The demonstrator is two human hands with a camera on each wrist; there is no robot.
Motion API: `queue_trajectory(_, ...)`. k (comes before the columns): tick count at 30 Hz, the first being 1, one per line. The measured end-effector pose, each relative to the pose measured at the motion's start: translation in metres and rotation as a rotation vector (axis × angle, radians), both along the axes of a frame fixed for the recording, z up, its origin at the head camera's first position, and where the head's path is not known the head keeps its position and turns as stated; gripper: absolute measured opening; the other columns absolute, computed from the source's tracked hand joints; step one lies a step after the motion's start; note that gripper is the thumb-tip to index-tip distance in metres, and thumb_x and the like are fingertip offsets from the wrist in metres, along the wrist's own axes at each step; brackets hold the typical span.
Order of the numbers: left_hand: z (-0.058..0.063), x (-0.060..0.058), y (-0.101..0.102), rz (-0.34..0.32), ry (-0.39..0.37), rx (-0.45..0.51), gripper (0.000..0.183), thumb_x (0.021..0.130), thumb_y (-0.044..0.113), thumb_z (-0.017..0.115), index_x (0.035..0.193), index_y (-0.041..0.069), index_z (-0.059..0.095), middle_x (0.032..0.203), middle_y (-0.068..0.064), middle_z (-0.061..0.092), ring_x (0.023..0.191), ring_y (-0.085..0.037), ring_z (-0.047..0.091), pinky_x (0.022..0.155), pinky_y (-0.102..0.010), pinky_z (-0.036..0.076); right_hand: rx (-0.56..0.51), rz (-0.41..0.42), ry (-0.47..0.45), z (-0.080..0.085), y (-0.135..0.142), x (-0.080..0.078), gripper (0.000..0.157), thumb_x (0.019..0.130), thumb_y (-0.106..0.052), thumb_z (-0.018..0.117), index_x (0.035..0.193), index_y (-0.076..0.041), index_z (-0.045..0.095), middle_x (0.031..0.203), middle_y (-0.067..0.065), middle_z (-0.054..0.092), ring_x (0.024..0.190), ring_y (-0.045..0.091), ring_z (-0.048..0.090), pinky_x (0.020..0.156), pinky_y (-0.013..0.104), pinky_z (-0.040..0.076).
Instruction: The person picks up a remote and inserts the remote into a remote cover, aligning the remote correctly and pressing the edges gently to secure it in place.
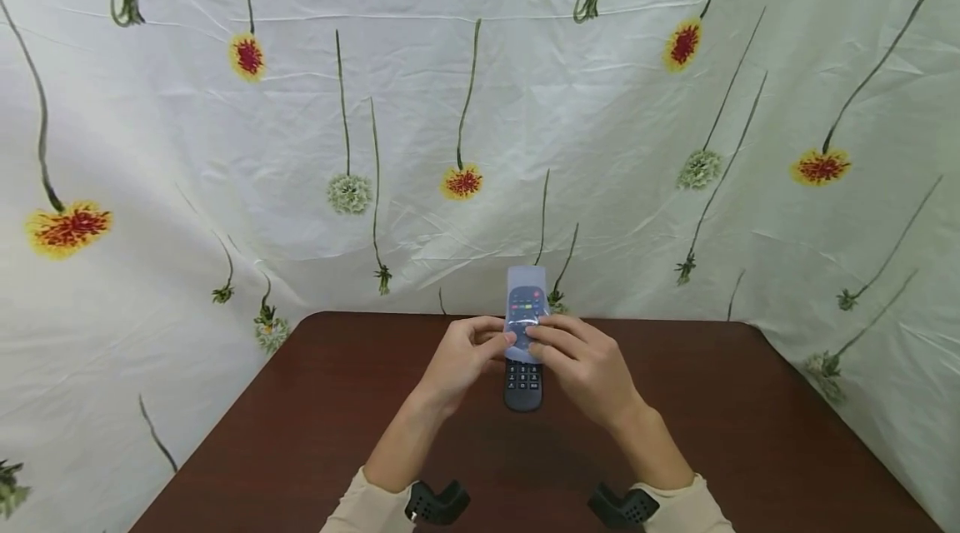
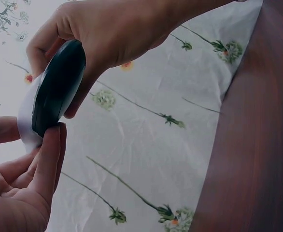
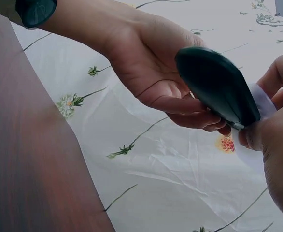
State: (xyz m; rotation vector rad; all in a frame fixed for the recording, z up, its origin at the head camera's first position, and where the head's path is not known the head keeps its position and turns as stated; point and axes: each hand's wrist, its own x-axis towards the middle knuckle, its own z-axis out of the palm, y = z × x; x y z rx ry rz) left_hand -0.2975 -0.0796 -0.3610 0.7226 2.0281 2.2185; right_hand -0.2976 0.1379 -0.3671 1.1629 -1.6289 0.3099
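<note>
A black remote control (image 1: 522, 393) with white-marked keys is held upright between both hands above the table's far part. A translucent, pale bluish sleeve (image 1: 527, 276) covers its upper part and extends beyond its top end; the lower number keys show bare. My left hand (image 1: 467, 356) pinches the left edge of the sleeved remote, thumb on the front. My right hand (image 1: 588, 365) grips the right edge, with fingertips on the front of the sleeve. Both wrist views show the remote's smooth dark back (image 2: 62, 87) and the whitish sleeve (image 3: 262, 100) around it.
A dark reddish-brown table (image 1: 337, 433) lies under the hands. Behind it and along its sides hangs a white cloth (image 1: 420, 83) printed with flowers and stems. A black wrist device sits on each of the cream sleeve cuffs (image 1: 375, 508).
</note>
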Motion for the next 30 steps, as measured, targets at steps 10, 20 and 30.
queue_trajectory(10,0.004,0.003,-0.002,0.006,0.110,-0.016,0.031,0.103,0.009,0.064,0.126,-0.011,0.065,0.106,-0.018,0.072,0.093,-0.022,0.072,0.080,-0.038,0.061,-0.042,-0.030,-0.008,0.003,-0.002,0.000,0.010,0.094,0.002,0.072,0.096,-0.007,0.076,0.113,0.007,0.075,0.107,0.030,0.067,0.089,0.045,0.055)
queue_trajectory(20,-0.001,0.001,0.000,0.120,0.178,-0.032,0.026,0.100,0.005,0.067,0.123,-0.008,0.067,0.104,-0.017,0.071,0.089,-0.024,0.072,0.076,-0.036,0.060,-0.468,0.277,-0.783,0.004,-0.009,0.011,0.029,0.102,0.002,0.059,0.131,0.005,0.063,0.126,0.021,0.063,0.110,0.032,0.065,0.090,0.035,0.057)
queue_trajectory(30,-0.003,0.004,0.003,0.201,0.330,-0.135,0.027,0.101,0.010,0.069,0.127,0.002,0.070,0.106,-0.011,0.073,0.091,-0.025,0.070,0.082,-0.037,0.056,-0.634,0.238,-1.370,0.009,-0.014,0.018,0.027,0.100,-0.009,0.069,0.123,0.006,0.069,0.116,0.017,0.066,0.108,0.030,0.064,0.086,0.046,0.059)
